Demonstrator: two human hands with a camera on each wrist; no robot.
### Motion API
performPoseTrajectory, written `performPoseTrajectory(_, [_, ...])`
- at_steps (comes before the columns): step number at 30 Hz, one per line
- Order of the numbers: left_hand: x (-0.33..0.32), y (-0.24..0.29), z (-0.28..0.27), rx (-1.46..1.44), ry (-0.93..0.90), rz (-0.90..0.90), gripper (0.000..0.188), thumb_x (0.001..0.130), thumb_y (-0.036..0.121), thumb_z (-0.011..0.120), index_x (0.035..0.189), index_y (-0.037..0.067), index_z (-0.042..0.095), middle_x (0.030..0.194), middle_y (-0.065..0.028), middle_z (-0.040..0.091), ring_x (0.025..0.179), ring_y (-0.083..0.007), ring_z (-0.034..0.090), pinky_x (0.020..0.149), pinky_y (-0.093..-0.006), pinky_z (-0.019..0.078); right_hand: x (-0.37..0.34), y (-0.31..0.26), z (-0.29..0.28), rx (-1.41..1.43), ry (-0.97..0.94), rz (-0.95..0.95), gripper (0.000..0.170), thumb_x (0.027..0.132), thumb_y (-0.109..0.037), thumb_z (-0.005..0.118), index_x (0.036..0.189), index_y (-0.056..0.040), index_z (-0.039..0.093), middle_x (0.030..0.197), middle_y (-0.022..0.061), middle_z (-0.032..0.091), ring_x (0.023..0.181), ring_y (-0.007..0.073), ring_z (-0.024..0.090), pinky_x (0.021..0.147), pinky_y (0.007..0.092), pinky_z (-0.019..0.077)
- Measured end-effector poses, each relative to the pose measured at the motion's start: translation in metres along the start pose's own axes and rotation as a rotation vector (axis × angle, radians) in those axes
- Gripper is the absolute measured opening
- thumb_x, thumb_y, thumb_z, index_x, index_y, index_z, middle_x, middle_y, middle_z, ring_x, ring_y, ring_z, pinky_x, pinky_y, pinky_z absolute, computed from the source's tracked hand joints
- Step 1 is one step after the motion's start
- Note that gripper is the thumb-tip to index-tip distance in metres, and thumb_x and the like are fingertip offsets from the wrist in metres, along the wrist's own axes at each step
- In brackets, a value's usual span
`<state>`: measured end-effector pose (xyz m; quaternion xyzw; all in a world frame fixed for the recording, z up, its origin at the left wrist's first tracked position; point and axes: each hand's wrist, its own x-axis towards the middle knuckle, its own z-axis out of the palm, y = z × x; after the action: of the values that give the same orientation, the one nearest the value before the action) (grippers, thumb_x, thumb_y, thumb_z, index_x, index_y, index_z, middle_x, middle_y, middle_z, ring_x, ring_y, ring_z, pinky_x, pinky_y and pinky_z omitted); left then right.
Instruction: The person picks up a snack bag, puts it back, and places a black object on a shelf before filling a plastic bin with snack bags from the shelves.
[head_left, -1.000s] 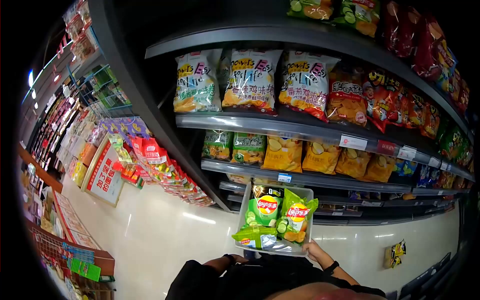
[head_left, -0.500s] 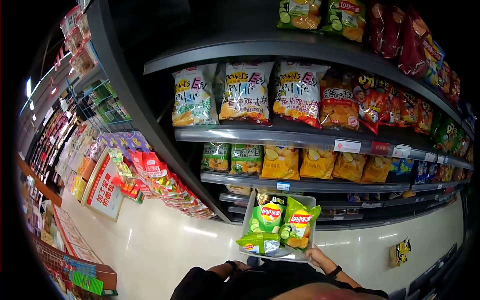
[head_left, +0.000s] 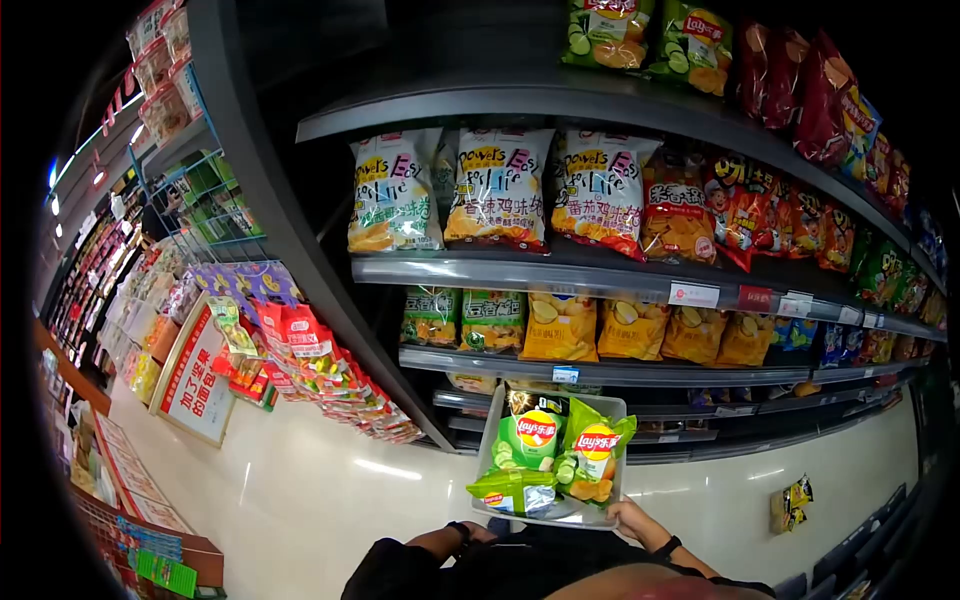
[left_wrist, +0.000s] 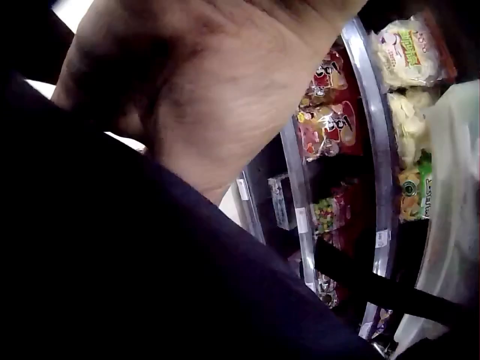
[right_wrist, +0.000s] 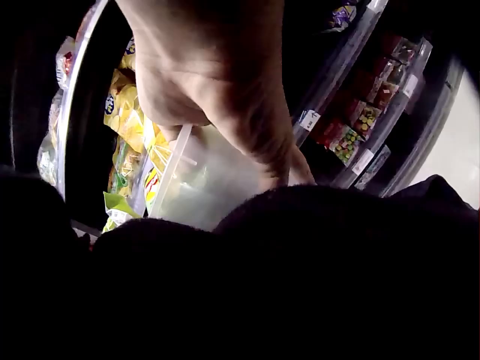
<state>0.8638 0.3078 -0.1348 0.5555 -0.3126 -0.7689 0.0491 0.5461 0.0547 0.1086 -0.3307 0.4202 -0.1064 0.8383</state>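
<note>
A translucent plastic bin (head_left: 575,520) is in front of the person's body, below the shelves in the head view. Inside are three green Lay's chip bags: an upright one (head_left: 528,437), a leaning one (head_left: 592,450) and one lying across the near left (head_left: 512,490). My right hand (head_left: 630,520) grips the bin's near right corner; in the right wrist view its fingers curl over the rim (right_wrist: 174,165). Near the waist, my left hand (head_left: 482,533) is left of the bin. The left wrist view shows its palm (left_wrist: 225,90) apart from the bin wall, fingers hidden.
Shelves ahead carry white chip bags (head_left: 500,190), orange bags (head_left: 560,325) and, higher up, green Lay's bags (head_left: 692,48). Hanging red snack packs (head_left: 300,335) line the shelf end at left. A box with yellow-black packs (head_left: 790,503) stands on the floor at right.
The camera view tilted upward a little, so the shelves appear lower, then shifted slightly. Bin, chip bags and both hands keep nearly the same places.
</note>
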Motion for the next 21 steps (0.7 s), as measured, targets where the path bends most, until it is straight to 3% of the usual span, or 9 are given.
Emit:
performPoseTrajectory(2, [0.005, -0.002, -0.001, -0.181, -0.157, -0.152, 0.049, 0.081, 0.052, 0.066, 0.113, 0.015, 0.067, 0.107, -0.0005, 0.070, 0.085, -0.0148, 0.067, 0.078, -0.0392, 0.0541, -0.004, -0.003, 0.005, -0.008, -0.026, 0.012, 0.056, 0.066, 0.011, 0.048, 0.121, 0.0009, 0.051, 0.100, 0.0087, 0.059, 0.085, 0.0195, 0.059, 0.074, 0.0307, 0.0509])
performPoseTrajectory(4, [0.002, 0.002, -0.001, -0.204, -0.207, -0.182, 0.046, 0.082, 0.051, 0.064, 0.111, 0.015, 0.067, 0.107, -0.0008, 0.071, 0.082, -0.0142, 0.066, 0.078, -0.0368, 0.0531, 0.000, 0.000, 0.002, -0.017, -0.074, 0.045, 0.064, 0.067, 0.010, 0.048, 0.130, -0.0002, 0.045, 0.110, 0.0092, 0.058, 0.096, 0.0215, 0.059, 0.080, 0.0310, 0.0507])
performPoseTrajectory(7, [-0.010, 0.005, -0.002, -0.180, -0.220, -0.134, 0.045, 0.081, 0.050, 0.064, 0.106, 0.014, 0.068, 0.104, -0.0016, 0.071, 0.079, -0.0140, 0.066, 0.077, -0.0359, 0.0525, 0.007, 0.009, -0.002, -0.022, -0.077, 0.042, 0.065, 0.067, 0.010, 0.047, 0.131, -0.0001, 0.044, 0.113, 0.0095, 0.057, 0.096, 0.0218, 0.059, 0.080, 0.0318, 0.0515])
performPoseTrajectory(8, [-0.017, 0.008, -0.003, -0.061, -0.106, -0.095, 0.048, 0.080, 0.054, 0.065, 0.104, 0.013, 0.070, 0.099, -0.0012, 0.072, 0.075, -0.0167, 0.066, 0.073, -0.0375, 0.0526, 0.007, 0.011, -0.001, -0.038, -0.064, 0.031, 0.065, 0.067, 0.010, 0.047, 0.132, 0.0001, 0.044, 0.113, 0.0098, 0.057, 0.095, 0.0218, 0.060, 0.080, 0.0318, 0.0518])
performPoseTrajectory(11, [0.032, -0.034, -0.021, 0.014, -0.107, -0.101, 0.066, 0.084, 0.059, 0.062, 0.128, 0.010, 0.057, 0.125, -0.0034, 0.060, 0.106, -0.0167, 0.057, 0.093, -0.0354, 0.0456, 0.002, 0.008, 0.013, -0.074, -0.041, 0.025, 0.067, 0.067, 0.010, 0.046, 0.133, 0.0006, 0.041, 0.113, 0.0106, 0.057, 0.093, 0.0222, 0.060, 0.078, 0.0317, 0.0527])
performPoseTrajectory(13, [0.038, -0.043, -0.023, -0.299, -0.449, -0.290, 0.072, 0.081, 0.061, 0.066, 0.134, 0.013, 0.055, 0.132, -0.0045, 0.058, 0.114, -0.0173, 0.056, 0.098, -0.0342, 0.0450, -0.004, 0.004, 0.025, -0.079, -0.051, 0.051, 0.069, 0.066, 0.010, 0.046, 0.134, 0.0010, 0.039, 0.111, 0.0109, 0.056, 0.092, 0.0226, 0.060, 0.076, 0.0314, 0.0530])
performPoseTrajectory(16, [0.004, -0.026, -0.022, -0.237, -0.266, -0.295, 0.075, 0.077, 0.065, 0.068, 0.134, 0.018, 0.055, 0.130, -0.0041, 0.059, 0.111, -0.0203, 0.058, 0.096, -0.0372, 0.0468, -0.006, 0.010, 0.040, 0.021, 0.008, 0.008, 0.057, 0.064, 0.011, 0.047, 0.121, 0.0053, 0.048, 0.098, 0.0132, 0.060, 0.079, 0.0267, 0.063, 0.075, 0.0356, 0.0556])
performPoseTrajectory(18, [-0.023, -0.011, -0.020, -0.252, -0.228, -0.321, 0.076, 0.076, 0.067, 0.068, 0.134, 0.020, 0.055, 0.130, -0.0048, 0.059, 0.110, -0.0216, 0.058, 0.094, -0.0396, 0.0477, -0.007, 0.014, 0.045, -0.009, -0.021, 0.023, 0.058, 0.064, 0.011, 0.047, 0.122, 0.0056, 0.048, 0.100, 0.0138, 0.060, 0.082, 0.0289, 0.064, 0.078, 0.0386, 0.0561])
performPoseTrajectory(21, [-0.028, -0.007, -0.028, 0.043, -0.149, -0.347, 0.082, 0.073, 0.070, 0.067, 0.135, 0.018, 0.054, 0.130, -0.0062, 0.059, 0.110, -0.0232, 0.059, 0.092, -0.0408, 0.0488, -0.007, 0.024, 0.052, -0.018, -0.048, 0.032, 0.058, 0.064, 0.011, 0.047, 0.121, 0.0054, 0.049, 0.101, 0.0136, 0.060, 0.084, 0.0285, 0.063, 0.078, 0.0393, 0.0562])
